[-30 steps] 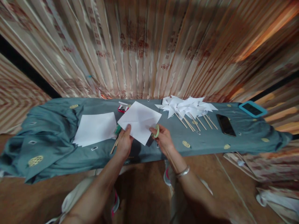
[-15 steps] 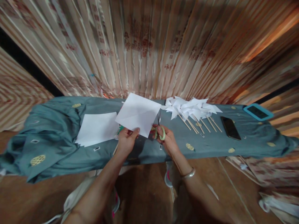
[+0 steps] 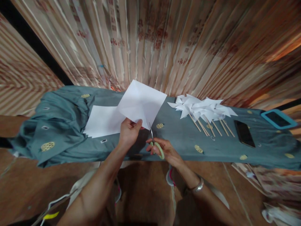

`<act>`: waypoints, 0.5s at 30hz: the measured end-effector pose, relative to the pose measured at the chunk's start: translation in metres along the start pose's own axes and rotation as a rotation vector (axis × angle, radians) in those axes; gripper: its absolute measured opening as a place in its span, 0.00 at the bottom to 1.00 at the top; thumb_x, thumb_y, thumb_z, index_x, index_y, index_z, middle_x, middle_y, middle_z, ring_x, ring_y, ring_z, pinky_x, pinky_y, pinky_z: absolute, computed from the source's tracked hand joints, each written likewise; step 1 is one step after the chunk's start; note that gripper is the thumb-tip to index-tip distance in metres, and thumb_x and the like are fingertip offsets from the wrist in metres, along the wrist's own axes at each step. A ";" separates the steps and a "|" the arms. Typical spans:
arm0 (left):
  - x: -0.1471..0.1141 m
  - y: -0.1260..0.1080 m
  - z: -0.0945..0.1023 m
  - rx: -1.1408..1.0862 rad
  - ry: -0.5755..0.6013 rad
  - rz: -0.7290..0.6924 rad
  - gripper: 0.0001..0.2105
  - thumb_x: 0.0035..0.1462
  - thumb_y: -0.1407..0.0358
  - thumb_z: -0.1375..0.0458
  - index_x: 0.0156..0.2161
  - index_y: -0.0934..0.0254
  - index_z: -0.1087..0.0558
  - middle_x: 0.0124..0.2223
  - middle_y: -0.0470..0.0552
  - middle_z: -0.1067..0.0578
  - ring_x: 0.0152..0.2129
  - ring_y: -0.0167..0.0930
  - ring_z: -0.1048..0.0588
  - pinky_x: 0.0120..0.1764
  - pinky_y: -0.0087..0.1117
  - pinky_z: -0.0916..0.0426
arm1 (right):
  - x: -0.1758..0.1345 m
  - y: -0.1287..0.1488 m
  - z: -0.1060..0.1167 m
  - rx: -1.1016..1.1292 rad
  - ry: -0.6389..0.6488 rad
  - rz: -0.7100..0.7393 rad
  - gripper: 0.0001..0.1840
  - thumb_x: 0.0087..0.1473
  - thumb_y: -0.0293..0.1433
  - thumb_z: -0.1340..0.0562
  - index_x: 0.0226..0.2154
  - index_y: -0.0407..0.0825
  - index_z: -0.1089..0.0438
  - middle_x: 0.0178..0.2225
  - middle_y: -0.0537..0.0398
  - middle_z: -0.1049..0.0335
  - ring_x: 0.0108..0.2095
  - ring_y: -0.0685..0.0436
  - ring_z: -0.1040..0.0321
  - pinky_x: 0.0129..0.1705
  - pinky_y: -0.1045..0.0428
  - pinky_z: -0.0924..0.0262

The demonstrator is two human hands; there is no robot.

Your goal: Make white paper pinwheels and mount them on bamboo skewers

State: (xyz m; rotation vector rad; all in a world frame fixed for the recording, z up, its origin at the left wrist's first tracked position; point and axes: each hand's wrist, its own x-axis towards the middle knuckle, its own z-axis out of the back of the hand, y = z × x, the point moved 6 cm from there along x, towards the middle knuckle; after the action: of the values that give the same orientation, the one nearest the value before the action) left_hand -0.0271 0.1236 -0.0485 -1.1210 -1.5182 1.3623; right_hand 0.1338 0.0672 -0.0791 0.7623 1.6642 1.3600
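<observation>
My left hand pinches a square sheet of white paper by its lower edge, thumb on top, and holds it raised over the cloth. Faint crease lines run across the sheet. In my right hand is a pair of scissors with light green handles, fingers in the loops. The blades point up and meet the paper's lower right corner. A stack of white paper lies to the left, partly covered by the raised sheet.
White paper pinwheels on wooden sticks lie in a heap at the right. Beyond them are a black phone and a blue-framed tablet. A grey-green patterned cloth covers the table. A pleated curtain hangs behind.
The scissors have come down from beside the sheet's right edge to its lower corner. The sheet has been turned so that this corner points towards me. The view has shifted slightly.
</observation>
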 end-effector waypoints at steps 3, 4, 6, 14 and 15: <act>-0.003 -0.003 -0.004 0.001 0.025 -0.004 0.12 0.40 0.61 0.37 0.30 0.65 0.30 0.22 0.44 0.27 0.17 0.28 0.28 0.20 0.27 0.33 | 0.001 -0.001 0.002 0.031 -0.018 -0.026 0.30 0.44 0.52 0.32 0.42 0.47 0.26 0.29 0.54 0.26 0.27 0.51 0.33 0.26 0.56 0.41; -0.004 -0.003 -0.005 -0.002 0.028 -0.002 0.11 0.40 0.61 0.37 0.30 0.65 0.30 0.22 0.44 0.27 0.17 0.28 0.28 0.20 0.27 0.34 | 0.001 -0.001 0.003 0.041 -0.027 -0.032 0.29 0.44 0.51 0.32 0.41 0.47 0.26 0.29 0.54 0.26 0.26 0.51 0.33 0.26 0.57 0.41; -0.005 -0.004 -0.006 -0.004 0.025 0.001 0.11 0.40 0.61 0.37 0.29 0.65 0.30 0.23 0.45 0.26 0.17 0.28 0.28 0.20 0.27 0.34 | 0.001 0.000 0.004 0.058 -0.045 -0.039 0.27 0.44 0.50 0.31 0.41 0.48 0.26 0.29 0.55 0.26 0.26 0.51 0.33 0.25 0.57 0.41; -0.006 -0.003 -0.006 0.000 0.022 0.001 0.11 0.40 0.62 0.38 0.30 0.65 0.30 0.23 0.45 0.25 0.17 0.29 0.27 0.22 0.28 0.31 | 0.001 0.004 0.001 0.071 -0.046 -0.046 0.25 0.43 0.49 0.30 0.38 0.48 0.26 0.27 0.57 0.27 0.24 0.52 0.34 0.23 0.58 0.44; -0.006 -0.003 -0.006 0.001 0.021 -0.001 0.11 0.40 0.62 0.38 0.30 0.65 0.30 0.24 0.45 0.25 0.17 0.29 0.27 0.22 0.28 0.31 | 0.001 0.003 0.001 0.068 -0.049 -0.048 0.25 0.43 0.49 0.30 0.38 0.48 0.26 0.26 0.57 0.27 0.24 0.52 0.34 0.23 0.58 0.44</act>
State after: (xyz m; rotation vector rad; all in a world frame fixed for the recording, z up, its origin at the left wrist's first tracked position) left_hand -0.0201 0.1195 -0.0451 -1.1299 -1.5029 1.3462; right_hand 0.1344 0.0691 -0.0761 0.7843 1.6871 1.2472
